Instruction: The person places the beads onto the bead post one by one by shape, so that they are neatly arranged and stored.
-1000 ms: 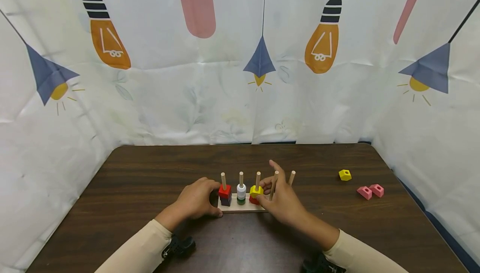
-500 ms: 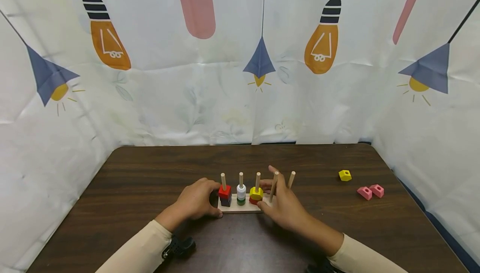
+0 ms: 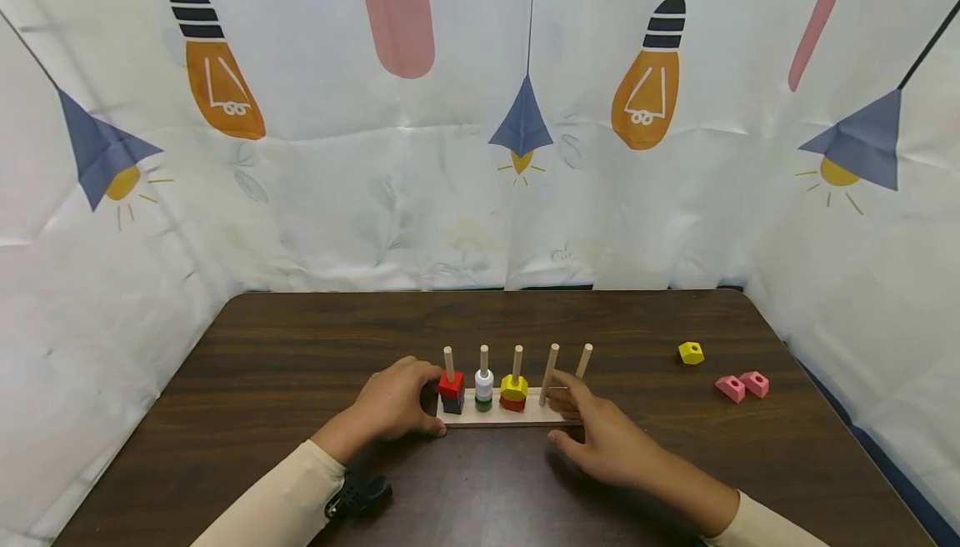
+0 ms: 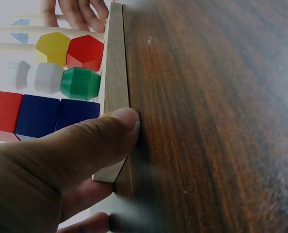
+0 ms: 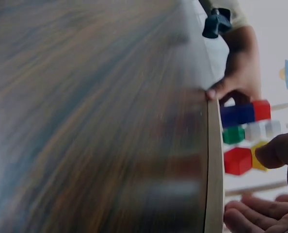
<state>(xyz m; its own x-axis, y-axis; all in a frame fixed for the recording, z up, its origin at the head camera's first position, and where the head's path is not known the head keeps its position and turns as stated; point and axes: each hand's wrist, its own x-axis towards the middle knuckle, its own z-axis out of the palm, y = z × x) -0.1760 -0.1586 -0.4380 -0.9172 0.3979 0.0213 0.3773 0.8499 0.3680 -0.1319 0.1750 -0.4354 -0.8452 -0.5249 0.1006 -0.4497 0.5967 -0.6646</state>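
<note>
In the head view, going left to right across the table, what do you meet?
Left hand → red block stack → white-and-green stack → yellow-and-red stack → two bare pegs → loose yellow block → two pink blocks.

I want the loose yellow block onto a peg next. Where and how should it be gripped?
The yellow block lies alone on the table, apart from the two pink blocks, hole facing up. Probably best to come from above with the right hand, the nearer one, and pinch two opposite side faces. That leaves the hole free for threading onto a bare peg.
</note>
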